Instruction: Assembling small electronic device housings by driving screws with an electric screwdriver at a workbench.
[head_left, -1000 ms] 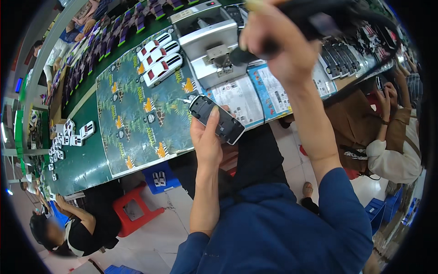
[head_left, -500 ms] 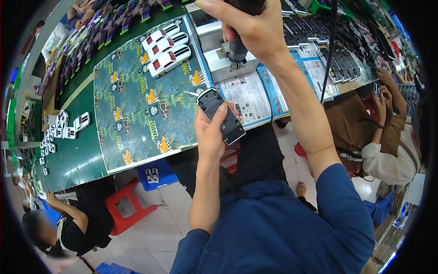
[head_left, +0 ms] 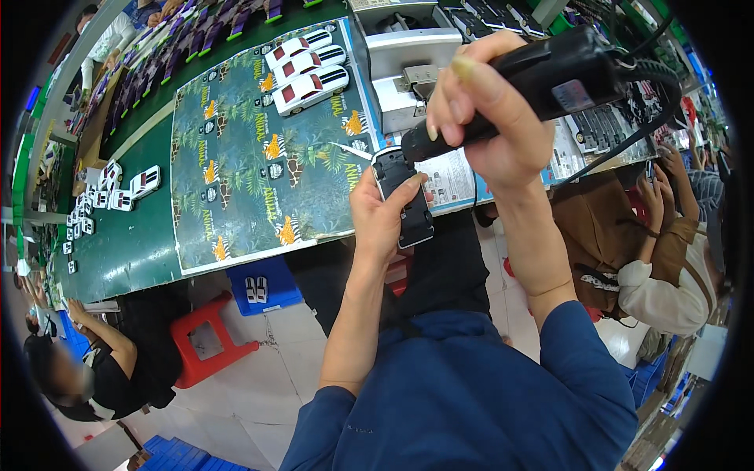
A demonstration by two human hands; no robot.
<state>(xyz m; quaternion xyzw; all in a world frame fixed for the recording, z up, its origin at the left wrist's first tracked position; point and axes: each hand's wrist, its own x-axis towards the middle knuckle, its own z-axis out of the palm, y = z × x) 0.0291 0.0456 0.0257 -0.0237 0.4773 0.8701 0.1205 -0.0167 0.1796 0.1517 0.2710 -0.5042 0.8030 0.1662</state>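
My left hand is closed round a toy car, turned so that its black underside faces up. A thin white piece sticks out from the car's far end. My right hand grips a black electric screwdriver, slanting down to the left, with a cable at its back end. The screwdriver's nose is at the far part of the car's underside; its tip is hidden. Beyond my hands, several white toy cars stand in a row on the printed sheet.
A metal fixture stands just past my hands. More white cars lie at the left on the green table. Dark car bases lie at the right. Co-workers sit on both sides. A red stool stands lower left.
My right hand has moved the screwdriver from the metal fixture down to the car and tipped it from upright to slanting. My left hand still holds the car, shifted slightly right.
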